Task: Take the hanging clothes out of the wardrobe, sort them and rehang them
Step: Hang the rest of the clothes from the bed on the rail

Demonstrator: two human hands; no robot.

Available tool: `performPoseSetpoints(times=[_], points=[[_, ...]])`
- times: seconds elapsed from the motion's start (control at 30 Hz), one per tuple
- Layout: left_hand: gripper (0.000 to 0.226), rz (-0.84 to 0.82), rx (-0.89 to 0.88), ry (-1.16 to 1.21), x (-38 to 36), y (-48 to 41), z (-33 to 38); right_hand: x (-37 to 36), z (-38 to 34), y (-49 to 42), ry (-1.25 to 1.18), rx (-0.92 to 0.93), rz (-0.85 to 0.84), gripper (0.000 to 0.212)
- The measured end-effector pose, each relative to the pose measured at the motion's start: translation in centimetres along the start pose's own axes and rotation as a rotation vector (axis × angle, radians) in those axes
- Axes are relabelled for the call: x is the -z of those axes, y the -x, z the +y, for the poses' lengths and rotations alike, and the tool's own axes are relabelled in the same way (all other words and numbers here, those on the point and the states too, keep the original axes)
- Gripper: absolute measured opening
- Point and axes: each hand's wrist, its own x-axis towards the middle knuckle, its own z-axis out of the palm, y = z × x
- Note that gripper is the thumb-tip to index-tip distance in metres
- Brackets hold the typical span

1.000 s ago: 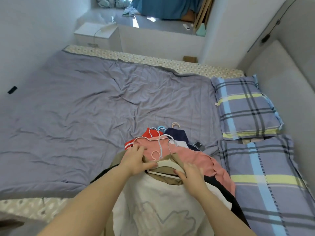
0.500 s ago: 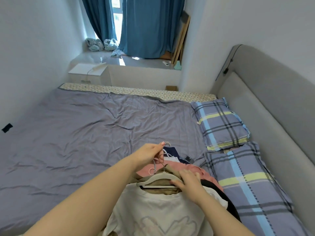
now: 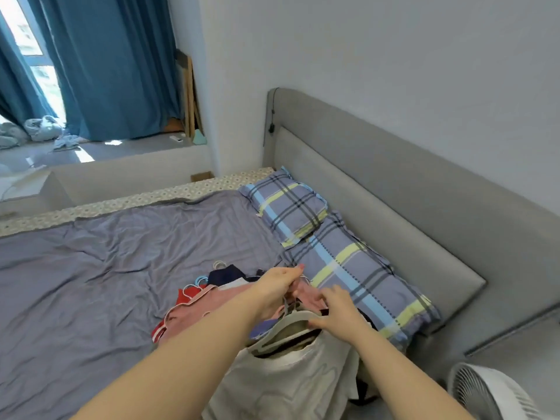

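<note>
A pile of clothes on hangers lies on the near right part of the bed. On top is a white T-shirt point(image 3: 285, 380) on a pale hanger point(image 3: 291, 321); under it show a pink garment point(image 3: 197, 310), a red one point(image 3: 186, 294) and a dark blue one point(image 3: 225, 274). My left hand point(image 3: 278, 281) is raised over the pile and grips the bunched hanger hooks. My right hand point(image 3: 336, 307) holds the right shoulder of the pale hanger, thumb underneath it. How many hangers the left hand holds is hidden.
The purple-grey bedsheet point(image 3: 100, 277) stretches left. Two plaid pillows point(image 3: 288, 204) point(image 3: 357, 277) lie against the grey headboard point(image 3: 378, 189). A white fan point(image 3: 488, 392) stands at the lower right. Blue curtains point(image 3: 109, 65), a window ledge and a white nightstand point(image 3: 27, 189) are beyond the bed.
My head has turned right and up, bringing the headboard and fan into view. My left hand went from the shirt collar to the hanger hooks and lifted them; the right hand stayed on the hanger.
</note>
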Motion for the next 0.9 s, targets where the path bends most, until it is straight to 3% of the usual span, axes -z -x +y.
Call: performPoseSetpoints(times=[0.1,0.2,0.3,0.47,0.63,0.77,0.9], points=[[0.048,-0.040,0.012,0.002,-4.8,0.7,0.1,1.3,1.3,4.9,-0.219,-0.125,0.196,0.025],[0.043,-0.121,0.026,0.005,-10.2,2.3,-0.3,2.0,2.5,11.3,-0.394,-0.261,0.118,0.010],[0.041,-0.211,0.047,-0.034,-15.6,4.9,-1.3,1.9,3.2,17.7,-0.694,-0.382,-0.017,0.015],[0.043,-0.324,0.067,-0.039,-22.3,9.3,-2.0,0.9,3.3,24.8,-1.145,-0.624,0.185,0.026],[0.047,-0.519,0.060,-0.073,-26.6,13.9,-1.5,1.0,1.7,29.7,-1.129,-0.763,0.600,0.005],[0.041,-0.699,0.066,-0.112,-27.5,18.2,-1.9,-0.6,-0.5,33.0,-0.926,-0.945,0.831,0.005],[0.038,-0.903,0.039,-0.143,-28.2,23.4,-3.0,-2.3,-3.0,37.7,-0.932,-0.993,0.999,0.007]])
